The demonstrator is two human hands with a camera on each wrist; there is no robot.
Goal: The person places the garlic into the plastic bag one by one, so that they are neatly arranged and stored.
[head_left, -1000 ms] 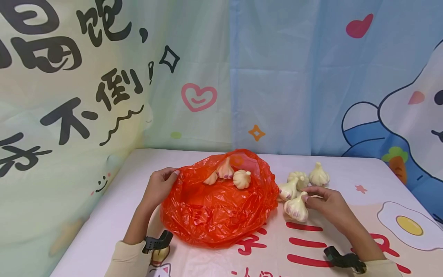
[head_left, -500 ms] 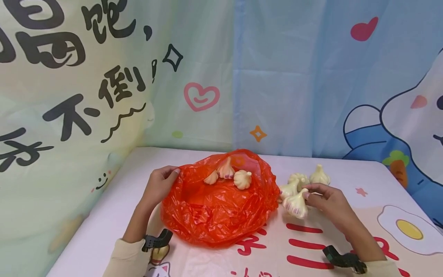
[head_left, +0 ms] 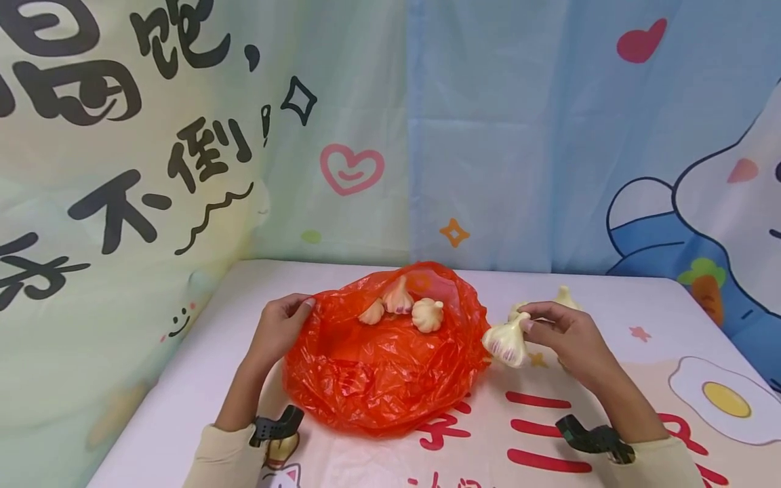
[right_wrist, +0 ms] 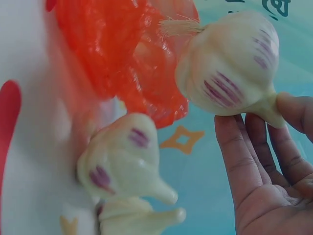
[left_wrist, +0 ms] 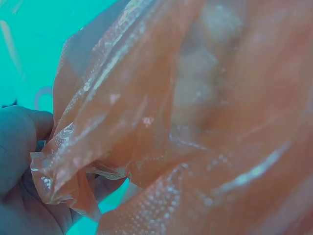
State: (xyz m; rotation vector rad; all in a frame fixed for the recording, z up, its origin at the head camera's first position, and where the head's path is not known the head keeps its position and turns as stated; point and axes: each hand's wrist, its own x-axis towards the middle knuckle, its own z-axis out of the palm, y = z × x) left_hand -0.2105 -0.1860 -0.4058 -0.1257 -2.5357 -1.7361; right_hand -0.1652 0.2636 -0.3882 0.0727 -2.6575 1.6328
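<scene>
A red plastic bag [head_left: 378, 386] stands with its mouth wide on the table. At its left rim my left hand [head_left: 282, 329] pinches the plastic; in the left wrist view the bag [left_wrist: 132, 122] bunches between thumb and fingers. Inside lie 3 garlic bulbs, among them one upright bulb [head_left: 398, 298] and one rounder bulb [head_left: 427, 316]. Beside the bag's right edge, my right hand [head_left: 567, 342] holds a white, purple-streaked garlic bulb [head_left: 506, 343] by its stem, roots facing away from the palm. More bulbs, such as this garlic bulb [right_wrist: 122, 159], lie behind that hand, partly hidden.
The white table [head_left: 268, 274] has a printed cover with red lettering and a fried-egg picture [head_left: 723, 400]. A printed cloth backdrop [head_left: 482, 135] hangs behind and to the left. Black wrist bands [head_left: 277, 425] sit on both forearms.
My right hand has raised the garlic bulb from beside the other bulbs and carried it slightly left, closer to the bag. My left hand keeps its hold on the rim.
</scene>
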